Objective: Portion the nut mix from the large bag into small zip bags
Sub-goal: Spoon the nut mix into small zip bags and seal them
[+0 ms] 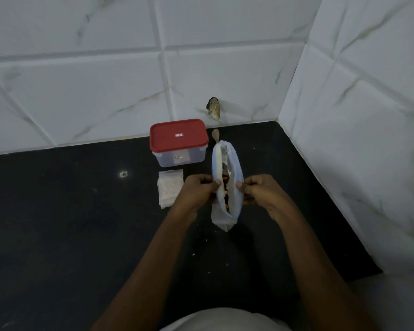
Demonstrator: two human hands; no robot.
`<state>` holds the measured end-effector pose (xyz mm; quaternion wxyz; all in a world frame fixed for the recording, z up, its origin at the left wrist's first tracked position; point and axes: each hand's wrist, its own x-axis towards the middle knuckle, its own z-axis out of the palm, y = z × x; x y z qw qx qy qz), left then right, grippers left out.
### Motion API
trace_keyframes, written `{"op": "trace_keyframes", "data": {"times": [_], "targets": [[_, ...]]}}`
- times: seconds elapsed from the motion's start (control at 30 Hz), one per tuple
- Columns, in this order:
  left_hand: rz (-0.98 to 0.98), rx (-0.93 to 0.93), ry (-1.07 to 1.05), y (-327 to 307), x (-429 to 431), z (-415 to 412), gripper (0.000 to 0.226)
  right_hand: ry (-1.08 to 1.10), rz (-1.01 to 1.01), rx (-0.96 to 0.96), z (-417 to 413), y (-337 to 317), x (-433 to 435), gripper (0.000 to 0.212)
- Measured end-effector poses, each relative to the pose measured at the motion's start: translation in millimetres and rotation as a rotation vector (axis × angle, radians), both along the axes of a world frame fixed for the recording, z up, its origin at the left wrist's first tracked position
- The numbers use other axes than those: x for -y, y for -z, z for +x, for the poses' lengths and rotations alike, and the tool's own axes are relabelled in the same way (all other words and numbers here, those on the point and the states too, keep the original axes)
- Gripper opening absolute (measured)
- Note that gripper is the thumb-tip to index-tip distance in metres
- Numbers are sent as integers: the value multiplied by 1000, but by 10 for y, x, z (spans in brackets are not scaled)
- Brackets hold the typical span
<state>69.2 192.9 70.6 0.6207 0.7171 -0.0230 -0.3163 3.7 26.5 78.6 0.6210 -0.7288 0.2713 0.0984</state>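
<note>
Head view shows the large bag held between both hands over the dark counter, its open mouth a long slit running straight away from the person. The left hand pinches the left lip and the right hand pinches the right. The small zip bags lie just left of the left hand, which is nearer them. A spoon behind the bag is half hidden, and the nuts barely show.
</note>
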Motion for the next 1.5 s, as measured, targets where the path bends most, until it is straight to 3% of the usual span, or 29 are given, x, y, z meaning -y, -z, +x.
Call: {"op": "trace_keyframes", "data": {"times": [0.13,0.27,0.47,0.53,0.63,0.7,0.93,1.1,1.17,1.27,1.37,1.5], "targets": [[-228,-221,-131,62,-6,-48,19,128,320,52,-41,16,-88,20],[-280,-242,-70,45,-53,-78,34,-7,283,38,-111,8,-59,22],[-598,-494,-348,125,59,-188,36,235,423,163,-150,145,-67,21],[-519,-460,-301,144,34,-221,35,266,410,164,-160,166,-63,25],[-73,-180,34,102,-77,-226,31,276,291,129,-181,181,-53,26],[93,-85,206,75,-123,-216,28,271,181,108,-204,173,-55,23],[-6,-97,82,25,-107,-309,19,5,98,-51,-374,19,-1,22],[-554,-576,-324,88,-91,-429,26,174,369,26,-447,48,-59,15],[-763,-722,-474,125,-68,-451,28,350,620,111,-465,103,-102,13],[-961,-795,-577,182,-21,-510,19,567,1051,169,-479,185,-201,17],[-989,-761,-530,208,13,-538,22,617,1194,216,-496,238,-300,18],[-706,-589,-439,249,20,-425,39,503,1013,202,-501,252,-311,23]]}}
